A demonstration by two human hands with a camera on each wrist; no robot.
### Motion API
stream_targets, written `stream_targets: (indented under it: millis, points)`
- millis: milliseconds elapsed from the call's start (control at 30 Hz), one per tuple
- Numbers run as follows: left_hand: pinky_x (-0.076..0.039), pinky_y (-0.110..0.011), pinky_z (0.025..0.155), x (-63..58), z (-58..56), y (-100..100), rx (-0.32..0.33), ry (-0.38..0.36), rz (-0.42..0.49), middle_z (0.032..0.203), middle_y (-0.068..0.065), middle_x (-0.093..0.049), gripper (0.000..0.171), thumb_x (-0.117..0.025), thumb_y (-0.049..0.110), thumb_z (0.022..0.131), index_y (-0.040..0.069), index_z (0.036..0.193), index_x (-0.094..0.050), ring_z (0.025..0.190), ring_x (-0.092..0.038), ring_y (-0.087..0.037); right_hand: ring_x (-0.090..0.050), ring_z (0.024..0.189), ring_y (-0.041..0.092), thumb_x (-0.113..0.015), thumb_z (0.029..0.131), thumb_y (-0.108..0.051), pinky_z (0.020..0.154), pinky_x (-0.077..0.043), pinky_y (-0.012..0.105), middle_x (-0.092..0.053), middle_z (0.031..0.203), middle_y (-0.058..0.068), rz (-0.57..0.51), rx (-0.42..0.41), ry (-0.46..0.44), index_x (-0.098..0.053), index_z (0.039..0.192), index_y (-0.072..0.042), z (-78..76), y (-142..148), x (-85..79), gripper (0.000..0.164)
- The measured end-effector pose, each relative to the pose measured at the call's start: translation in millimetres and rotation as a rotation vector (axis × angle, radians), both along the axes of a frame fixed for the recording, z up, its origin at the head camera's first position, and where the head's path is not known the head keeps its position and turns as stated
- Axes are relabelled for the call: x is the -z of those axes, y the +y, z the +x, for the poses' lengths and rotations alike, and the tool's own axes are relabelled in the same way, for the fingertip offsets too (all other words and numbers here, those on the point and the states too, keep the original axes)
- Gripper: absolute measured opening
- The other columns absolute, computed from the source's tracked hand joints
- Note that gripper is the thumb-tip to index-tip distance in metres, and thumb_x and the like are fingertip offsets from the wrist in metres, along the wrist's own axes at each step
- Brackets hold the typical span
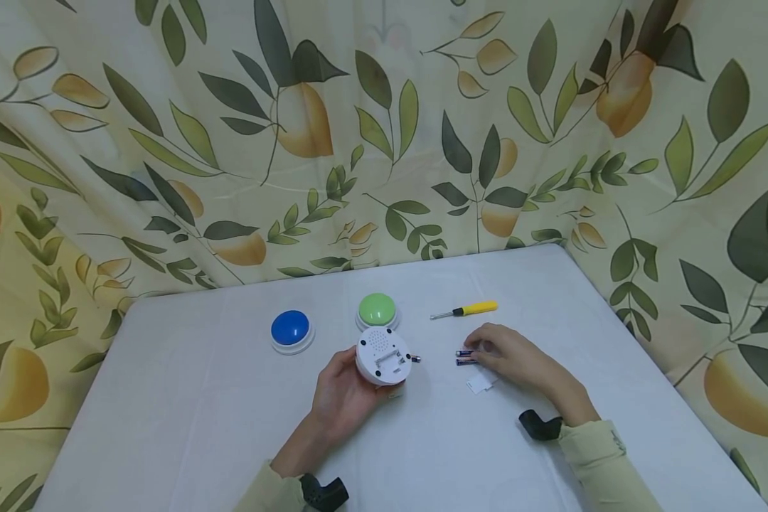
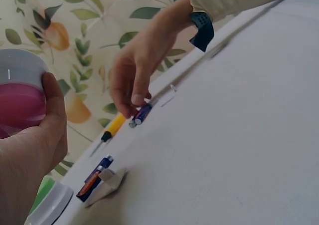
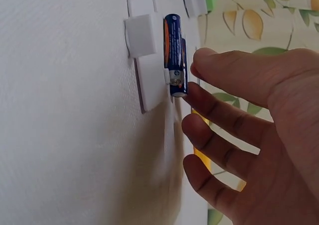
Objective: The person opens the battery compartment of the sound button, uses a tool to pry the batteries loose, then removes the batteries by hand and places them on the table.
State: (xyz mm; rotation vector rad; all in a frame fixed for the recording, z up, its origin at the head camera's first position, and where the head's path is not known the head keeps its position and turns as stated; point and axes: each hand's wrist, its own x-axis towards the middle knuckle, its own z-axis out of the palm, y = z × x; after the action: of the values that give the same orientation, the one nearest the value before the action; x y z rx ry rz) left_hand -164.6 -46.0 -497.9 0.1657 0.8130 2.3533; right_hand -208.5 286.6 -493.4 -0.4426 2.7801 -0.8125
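My left hand (image 1: 348, 395) holds a round white push-button device (image 1: 380, 363), its underside and uncovered battery compartment facing up. The left wrist view shows its pink dome (image 2: 20, 108) turned down. My right hand (image 1: 518, 355) is at a pair of small batteries (image 1: 464, 361) on the table. In the right wrist view the thumb and fingers (image 3: 224, 115) are loosely bent beside these blue batteries (image 3: 173, 50), with a small gap at the thumb. A white battery cover (image 1: 481, 382) lies just below them. Another pair of batteries (image 2: 94, 177) lies beside a second white cover (image 2: 112, 187).
A blue-domed button (image 1: 291, 328) stands at the back left of the white table (image 1: 198, 412). Behind the held device is a green-domed button (image 1: 377, 310). A yellow-handled screwdriver (image 1: 476, 308) lies beyond my right hand. Patterned curtains (image 1: 384, 178) hang behind.
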Motion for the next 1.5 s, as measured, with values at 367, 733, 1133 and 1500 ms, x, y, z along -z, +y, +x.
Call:
stream_targets:
  millis: [367,733,1133,1500]
  points:
    - [-0.015,-0.060,0.130,-9.5,-7.1,4,0.013,0.041,-0.041,0.176,-0.010,-0.008,0.063,-0.023,0.036,0.111,0.021,0.168,-0.001,0.163,-0.011,-0.036,-0.058,0.098,0.016,-0.066,0.101,-0.012,0.090,-0.053,0.041,-0.069,0.110,-0.003,-0.053,0.019,0.033,-0.071,0.121,-0.017,2.3,2,-3.0,0.021]
    - [-0.024,-0.069,0.124,-21.4,-20.8,20,0.019,0.128,-0.318,0.172,-0.014,-0.014,0.064,-0.035,0.032,0.109,0.018,0.167,-0.011,0.158,-0.018,-0.041,-0.063,0.109,0.023,-0.065,0.102,-0.014,0.093,-0.055,0.046,-0.071,0.127,0.005,-0.138,0.038,0.115,-0.067,0.129,-0.014,6.3,-8,-9.8,0.027]
    - [-0.060,-0.039,0.093,-34.5,-34.6,51,-0.029,0.409,-0.867,0.142,-0.014,-0.050,0.056,-0.066,0.034,0.101,0.020,0.152,-0.048,0.116,-0.058,-0.025,-0.058,0.133,0.041,-0.072,0.099,-0.025,0.105,-0.051,0.063,-0.057,0.151,0.014,-0.326,-0.047,0.161,-0.047,0.155,-0.021,20.6,-24,-24.0,0.062]
    - [-0.059,-0.042,0.098,-36.6,-40.0,77,-0.137,0.733,-1.192,0.147,-0.008,-0.057,0.074,-0.085,0.028,0.088,0.014,0.151,-0.050,0.125,-0.059,-0.026,-0.044,0.146,0.039,-0.083,0.090,-0.030,0.110,-0.046,0.066,-0.046,0.159,0.014,-0.246,-0.095,0.186,-0.038,0.160,-0.018,23.7,-35,-19.1,0.085]
